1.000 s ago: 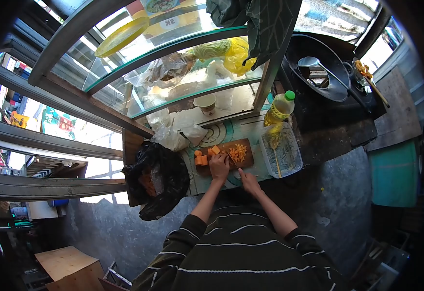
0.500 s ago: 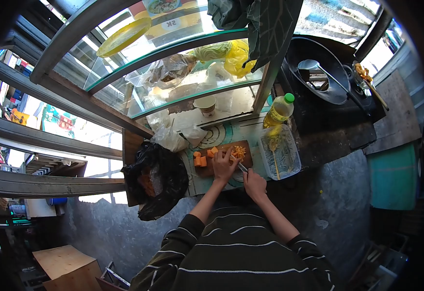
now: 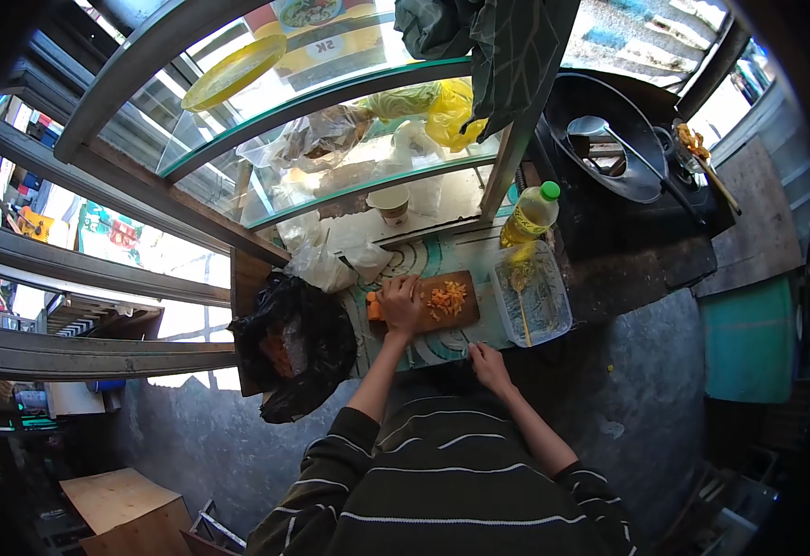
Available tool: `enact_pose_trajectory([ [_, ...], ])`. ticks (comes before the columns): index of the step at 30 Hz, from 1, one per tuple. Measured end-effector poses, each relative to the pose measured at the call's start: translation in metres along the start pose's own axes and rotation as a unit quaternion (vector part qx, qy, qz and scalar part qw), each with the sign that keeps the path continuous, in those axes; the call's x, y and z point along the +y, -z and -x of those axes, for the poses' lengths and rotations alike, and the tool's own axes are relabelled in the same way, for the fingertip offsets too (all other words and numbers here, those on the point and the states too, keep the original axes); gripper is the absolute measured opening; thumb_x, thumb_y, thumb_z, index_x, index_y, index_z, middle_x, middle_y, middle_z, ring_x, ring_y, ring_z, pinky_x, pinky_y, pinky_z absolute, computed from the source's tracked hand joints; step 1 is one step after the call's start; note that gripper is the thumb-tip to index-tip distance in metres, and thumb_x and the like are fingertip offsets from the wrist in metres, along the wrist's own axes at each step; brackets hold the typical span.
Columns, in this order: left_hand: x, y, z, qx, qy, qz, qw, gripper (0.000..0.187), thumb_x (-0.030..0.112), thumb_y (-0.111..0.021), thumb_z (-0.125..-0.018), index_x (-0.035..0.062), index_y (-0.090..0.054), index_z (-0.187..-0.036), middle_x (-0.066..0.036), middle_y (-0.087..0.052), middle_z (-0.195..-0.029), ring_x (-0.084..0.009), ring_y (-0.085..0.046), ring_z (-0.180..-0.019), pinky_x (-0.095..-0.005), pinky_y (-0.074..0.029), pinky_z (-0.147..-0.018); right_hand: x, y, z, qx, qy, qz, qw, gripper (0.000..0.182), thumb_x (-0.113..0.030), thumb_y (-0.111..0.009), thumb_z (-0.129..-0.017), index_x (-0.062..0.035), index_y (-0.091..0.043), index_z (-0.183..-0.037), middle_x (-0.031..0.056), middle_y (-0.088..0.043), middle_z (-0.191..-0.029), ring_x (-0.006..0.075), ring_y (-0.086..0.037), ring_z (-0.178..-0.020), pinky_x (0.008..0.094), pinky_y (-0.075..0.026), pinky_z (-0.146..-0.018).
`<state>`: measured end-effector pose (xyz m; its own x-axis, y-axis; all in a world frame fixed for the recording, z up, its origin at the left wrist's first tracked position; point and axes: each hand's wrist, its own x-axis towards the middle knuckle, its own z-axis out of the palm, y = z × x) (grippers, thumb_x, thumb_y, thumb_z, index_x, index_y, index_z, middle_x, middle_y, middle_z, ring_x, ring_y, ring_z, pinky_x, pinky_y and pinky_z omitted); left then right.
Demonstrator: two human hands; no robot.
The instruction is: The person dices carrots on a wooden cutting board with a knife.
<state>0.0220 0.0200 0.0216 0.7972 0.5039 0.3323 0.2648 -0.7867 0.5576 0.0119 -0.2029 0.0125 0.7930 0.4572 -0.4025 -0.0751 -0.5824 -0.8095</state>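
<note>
Carrot chunks (image 3: 373, 308) at left end of cutting board (image 3: 466, 318), board's long axis roughly left-right. Left hand (image 3: 400, 306) nearer, over that end, fingers bent; grip hidden, can't tell. Right hand (image 3: 490, 368) off near edge, closed round apparent knife (image 3: 469, 349).

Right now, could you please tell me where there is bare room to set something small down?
There is bare table between the cutting board and display case, and a narrow strip between board and tub. The dark ledge before the stove looks free. Left of the board, black and white bags crowd it.
</note>
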Motion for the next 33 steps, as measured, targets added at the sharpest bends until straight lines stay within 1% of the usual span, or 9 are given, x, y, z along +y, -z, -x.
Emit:
enact_pose_trajectory([
  [3,-0.012,0.016,-0.008,-0.010,0.005,-0.064,0.998,0.023,0.027,-0.064,-0.073,0.0125,-0.065,-0.092,-0.003,-0.057,-0.090,-0.0197,-0.048,-0.092,-0.0376,-0.031,-0.075,0.009,-0.028,-0.013,-0.091,-0.026,-0.119,0.988,0.039,-0.039,-0.043,-0.089,-0.0048,-0.047,-0.071,-0.0007,-0.040,-0.053,0.0097,-0.039,-0.044,0.0249,-0.032,-0.041],
  [5,-0.021,0.017,-0.009,-0.098,-0.005,-0.076,0.992,0.029,0.032,-0.065,-0.070,0.0148,-0.064,-0.094,-0.003,-0.054,-0.096,-0.0199,-0.045,-0.096,-0.0415,-0.028,-0.079,0.008,-0.038,-0.019,-0.097,0.000,-0.092,0.991,0.039,-0.040,-0.042,-0.089,-0.0065,-0.045,-0.070,-0.0019,-0.038,-0.052,0.0090,-0.037,-0.043,0.0243,-0.030,-0.039],
  [7,-0.027,0.015,-0.009,-0.110,-0.019,-0.095,0.989,0.029,0.031,-0.065,-0.069,0.0153,-0.064,-0.094,-0.002,-0.055,-0.095,-0.0199,-0.045,-0.095,-0.0420,-0.028,-0.080,0.005,-0.040,-0.023,-0.100,0.025,-0.066,0.993,0.039,-0.041,-0.041,-0.089,-0.0082,-0.044,-0.070,-0.0030,-0.035,-0.051,0.0084,-0.035,-0.042,0.0236,-0.028,-0.038],
  [14,-0.033,0.014,-0.005,-0.138,-0.027,-0.108,0.984,0.033,0.029,-0.067,-0.067,0.0159,-0.063,-0.097,-0.001,-0.058,-0.093,-0.0201,-0.049,-0.092,-0.0412,-0.027,-0.082,-0.018,-0.017,-0.019,-0.096,-0.135,-0.192,0.967,0.039,-0.046,-0.039,-0.089,-0.0110,-0.042,-0.070,-0.0032,-0.033,-0.051,0.0073,-0.031,-0.040,0.0231,-0.025,-0.037],
  [21,-0.031,0.022,-0.001,-0.129,-0.004,-0.099,0.987,0.038,0.023,-0.068,-0.066,0.0136,-0.060,-0.102,-0.003,-0.058,-0.093,-0.0195,-0.050,-0.092,-0.0410,-0.027,-0.082,-0.033,-0.037,-0.026,-0.147,-0.176,-0.251,0.940,0.039,-0.048,-0.037,-0.088,-0.0129,-0.042,-0.073,-0.0028,-0.034,-0.054,0.0082,-0.031,-0.042,0.0234,-0.026,-0.039],
  [24,-0.031,0.022,0.000,-0.098,-0.019,-0.085,0.991,0.030,0.021,-0.067,-0.066,0.0140,-0.063,-0.095,-0.003,-0.058,-0.089,-0.0198,-0.051,-0.089,-0.0386,-0.028,-0.080,-0.031,-0.029,-0.027,-0.141,-0.222,-0.305,0.915,0.038,-0.048,-0.037,-0.088,-0.0129,-0.042,-0.075,-0.0024,-0.035,-0.054,0.0090,-0.032,-0.043,0.0234,-0.028,-0.040],
  [28,-0.024,0.022,0.002,-0.099,-0.011,-0.044,0.994,0.022,0.016,-0.066,-0.070,0.0115,-0.064,-0.092,-0.004,-0.058,-0.084,-0.0189,-0.053,-0.085,-0.0373,-0.028,-0.081,-0.028,-0.026,-0.023,-0.132,-0.197,-0.289,0.927,0.039,-0.049,-0.037,-0.088,-0.0126,-0.042,-0.075,-0.0018,-0.036,-0.055,0.0095,-0.033,-0.043,0.0234,-0.029,-0.040],
  [31,-0.020,0.026,0.004,-0.067,-0.003,0.007,0.998,0.016,0.013,-0.064,-0.072,0.0094,-0.065,-0.088,-0.005,-0.058,-0.079,-0.0187,-0.055,-0.077,-0.0345,-0.030,-0.079,-0.031,-0.034,-0.025,-0.155,-0.172,-0.263,0.937,0.040,-0.051,-0.037,-0.088,-0.0124,-0.041,-0.077,-0.0013,-0.036,-0.054,0.0099,-0.035,-0.042,0.0236,-0.030,-0.040],
  [33,-0.015,0.030,0.005,-0.040,-0.009,0.020,0.999,0.014,0.011,-0.063,-0.073,0.0078,-0.065,-0.087,-0.005,-0.059,-0.077,-0.0189,-0.056,-0.073,-0.0331,-0.032,-0.077,-0.034,-0.036,-0.028,-0.188,-0.205,-0.306,0.911,0.041,-0.052,-0.038,-0.087,-0.0125,-0.041,-0.078,-0.0014,-0.036,-0.054,0.0101,-0.035,-0.042,0.0235,-0.030,-0.040],
])
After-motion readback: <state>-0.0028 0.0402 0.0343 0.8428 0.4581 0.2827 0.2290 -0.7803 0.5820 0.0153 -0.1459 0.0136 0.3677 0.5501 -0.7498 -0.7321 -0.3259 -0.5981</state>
